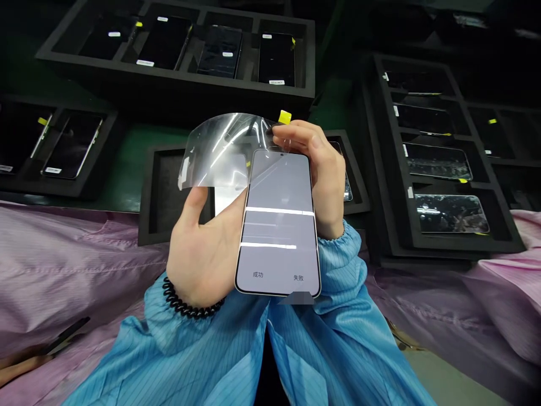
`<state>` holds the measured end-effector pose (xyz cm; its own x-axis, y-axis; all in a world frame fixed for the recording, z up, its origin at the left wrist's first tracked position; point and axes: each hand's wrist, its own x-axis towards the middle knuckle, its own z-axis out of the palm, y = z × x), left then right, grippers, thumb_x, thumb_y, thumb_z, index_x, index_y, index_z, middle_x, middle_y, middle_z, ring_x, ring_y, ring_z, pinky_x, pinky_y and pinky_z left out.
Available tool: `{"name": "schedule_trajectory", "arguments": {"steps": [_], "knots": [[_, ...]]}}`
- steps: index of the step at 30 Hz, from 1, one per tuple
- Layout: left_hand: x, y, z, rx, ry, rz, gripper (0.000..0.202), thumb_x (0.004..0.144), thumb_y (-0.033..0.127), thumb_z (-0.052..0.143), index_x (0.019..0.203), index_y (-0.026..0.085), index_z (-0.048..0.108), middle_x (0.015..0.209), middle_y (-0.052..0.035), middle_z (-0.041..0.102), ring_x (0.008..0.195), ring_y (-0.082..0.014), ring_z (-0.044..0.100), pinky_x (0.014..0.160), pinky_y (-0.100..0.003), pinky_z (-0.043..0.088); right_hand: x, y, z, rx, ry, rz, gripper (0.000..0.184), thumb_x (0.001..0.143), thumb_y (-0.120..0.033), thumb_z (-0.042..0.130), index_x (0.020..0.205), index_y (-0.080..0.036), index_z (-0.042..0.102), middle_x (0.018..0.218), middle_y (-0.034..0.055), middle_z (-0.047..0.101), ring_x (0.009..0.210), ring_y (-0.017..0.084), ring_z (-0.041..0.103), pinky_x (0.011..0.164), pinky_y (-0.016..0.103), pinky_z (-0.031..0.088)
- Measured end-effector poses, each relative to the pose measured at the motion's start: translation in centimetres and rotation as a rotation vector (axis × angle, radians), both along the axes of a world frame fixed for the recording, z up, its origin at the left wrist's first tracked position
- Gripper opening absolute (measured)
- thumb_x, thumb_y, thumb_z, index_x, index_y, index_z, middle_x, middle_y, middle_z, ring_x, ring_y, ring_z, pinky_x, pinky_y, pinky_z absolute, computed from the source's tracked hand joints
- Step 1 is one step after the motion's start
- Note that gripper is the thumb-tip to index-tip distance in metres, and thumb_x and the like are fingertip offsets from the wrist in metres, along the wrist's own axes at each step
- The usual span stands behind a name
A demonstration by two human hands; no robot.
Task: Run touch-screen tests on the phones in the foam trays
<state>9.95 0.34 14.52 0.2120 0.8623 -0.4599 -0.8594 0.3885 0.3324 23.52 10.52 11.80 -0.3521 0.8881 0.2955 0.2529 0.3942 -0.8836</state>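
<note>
My left hand cradles a smartphone from below and the left, screen up and lit pale grey with two white bars. My right hand reaches over the phone's top edge and pinches a clear protective film by its corner near a yellow pull tab. The film curls up and away to the left, off the screen. Both wrists wear blue striped sleeves; a black coiled band circles the left wrist.
Black foam trays holding several dark phones sit at the back, left and right on a green bench. An open black tray lies just behind my hands. Pink cloth covers the near bench edge on both sides.
</note>
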Motion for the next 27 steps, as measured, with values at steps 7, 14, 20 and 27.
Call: {"name": "schedule_trajectory", "arguments": {"steps": [7,14,20,27], "knots": [[-0.1,0.1,-0.2,0.052,-0.063,-0.008,0.083,0.097,0.071,0.004,0.152,0.022,0.041,0.129,-0.0087,0.067,0.139,-0.0364,0.053,0.103,-0.059,0.054,-0.4,0.3,-0.9,-0.021,0.085,-0.02,0.044,0.101,-0.056,0.032,0.121,-0.047,0.07,0.136,-0.0077,0.066,0.135,0.034,0.057,0.118,0.061,0.046],[-0.4,-0.2,-0.9,0.111,-0.072,-0.028,0.072,0.096,0.069,0.029,0.152,0.025,0.041,0.129,-0.0087,0.067,0.141,-0.0373,0.05,0.105,-0.062,0.051,0.1,0.7,-0.6,0.016,0.019,0.071,0.056,0.101,-0.065,0.025,0.134,-0.041,0.063,0.146,-0.0026,0.056,0.139,0.029,0.054,0.122,0.049,0.043],[-1.0,0.0,-1.4,0.185,-0.067,-0.054,0.074,0.095,0.067,0.026,0.149,0.021,0.045,0.135,-0.0094,0.065,0.146,-0.0366,0.045,0.112,-0.06,0.046,2.6,2.5,0.7,0.114,-0.146,0.605,0.118,0.061,-0.082,0.078,0.158,-0.028,0.038,0.163,0.0082,0.034,0.158,0.036,0.02,0.13,0.057,0.021],[-1.4,0.0,-1.6,0.211,-0.087,-0.02,0.07,0.095,0.066,0.032,0.148,0.023,0.047,0.141,-0.0083,0.062,0.15,-0.0366,0.04,0.117,-0.061,0.043,2.3,2.2,1.5,0.041,-0.164,0.555,0.086,0.083,-0.061,0.074,0.157,-0.033,0.039,0.166,0.0034,0.035,0.158,0.034,0.024,0.13,0.055,0.027]]}}
